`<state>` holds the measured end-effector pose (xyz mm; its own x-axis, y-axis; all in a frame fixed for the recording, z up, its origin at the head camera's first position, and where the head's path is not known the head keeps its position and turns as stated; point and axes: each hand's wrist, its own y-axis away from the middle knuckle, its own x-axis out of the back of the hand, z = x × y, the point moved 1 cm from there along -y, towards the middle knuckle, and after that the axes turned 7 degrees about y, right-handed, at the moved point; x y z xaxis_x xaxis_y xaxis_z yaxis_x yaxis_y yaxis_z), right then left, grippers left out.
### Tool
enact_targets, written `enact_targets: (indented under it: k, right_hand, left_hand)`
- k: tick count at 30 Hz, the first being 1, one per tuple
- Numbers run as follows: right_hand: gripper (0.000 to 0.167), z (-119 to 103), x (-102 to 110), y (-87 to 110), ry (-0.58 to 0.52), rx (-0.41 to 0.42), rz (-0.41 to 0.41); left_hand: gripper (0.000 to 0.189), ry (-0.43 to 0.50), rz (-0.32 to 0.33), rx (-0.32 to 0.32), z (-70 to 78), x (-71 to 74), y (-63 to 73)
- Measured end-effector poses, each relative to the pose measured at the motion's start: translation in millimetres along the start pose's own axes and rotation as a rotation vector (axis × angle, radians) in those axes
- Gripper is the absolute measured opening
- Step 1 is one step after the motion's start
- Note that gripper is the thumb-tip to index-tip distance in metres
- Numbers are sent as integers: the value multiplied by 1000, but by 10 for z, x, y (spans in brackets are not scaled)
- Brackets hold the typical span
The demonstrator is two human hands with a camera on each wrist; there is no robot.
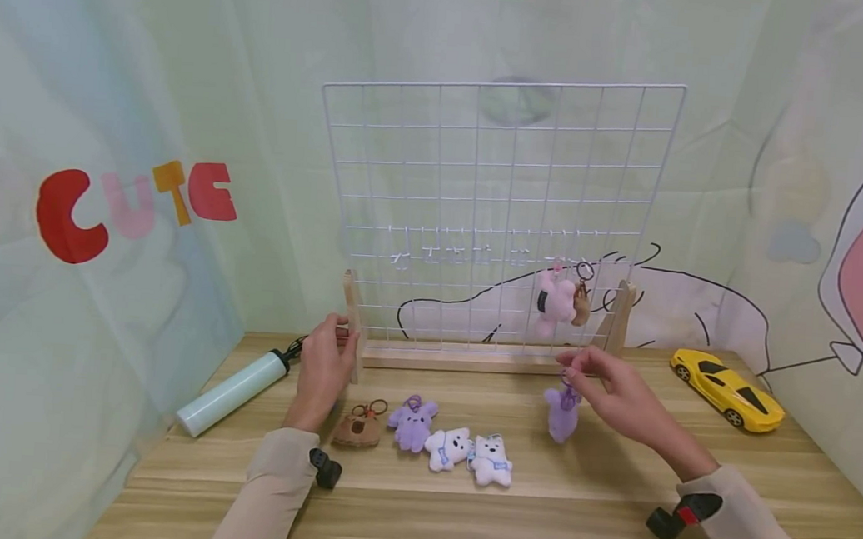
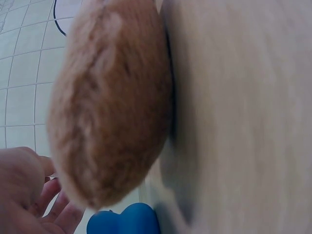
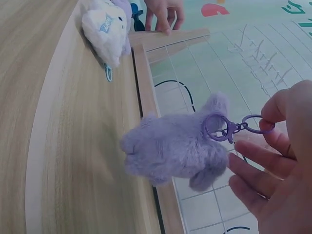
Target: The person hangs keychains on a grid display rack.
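Observation:
My right hand (image 1: 614,391) pinches the purple ring of a fluffy purple plush keychain (image 3: 175,148) between thumb and index finger. The keychain hangs in front of the rack's right part, its back facing the right wrist camera. At the other end, my left hand (image 1: 325,366) holds the left wooden foot (image 1: 353,297) of the white wire grid rack (image 1: 476,164). Near that hand on the table lie a brown plush keychain (image 1: 358,429), another purple one (image 1: 413,425) and two white ones (image 1: 449,449). A pink plush (image 1: 555,301) and a brown keychain (image 1: 582,305) hang on the rack.
White hooks (image 1: 433,253) line the grid's middle. A pale blue pump (image 1: 235,391) lies left of the rack; a yellow toy car (image 1: 726,390) stands at right. Under the left wrist, a blue rounded thing (image 2: 124,222) shows beside the brown plush. Printed cloth (image 1: 282,150) encloses the wooden table (image 1: 459,526).

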<state>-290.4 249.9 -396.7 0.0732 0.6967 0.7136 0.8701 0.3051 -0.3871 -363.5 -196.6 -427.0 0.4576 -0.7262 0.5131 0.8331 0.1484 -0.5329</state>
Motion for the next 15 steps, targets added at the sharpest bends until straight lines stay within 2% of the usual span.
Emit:
enact_targets:
  k: [6, 15]
  right_hand:
    - [13, 8, 66, 3, 3, -15, 22]
    - [18, -72, 185, -7, 1, -106, 76]
  left_hand:
    - [31, -1, 0, 4, 5, -12, 1]
    - [30, -5, 6, 9, 5, 3, -3]
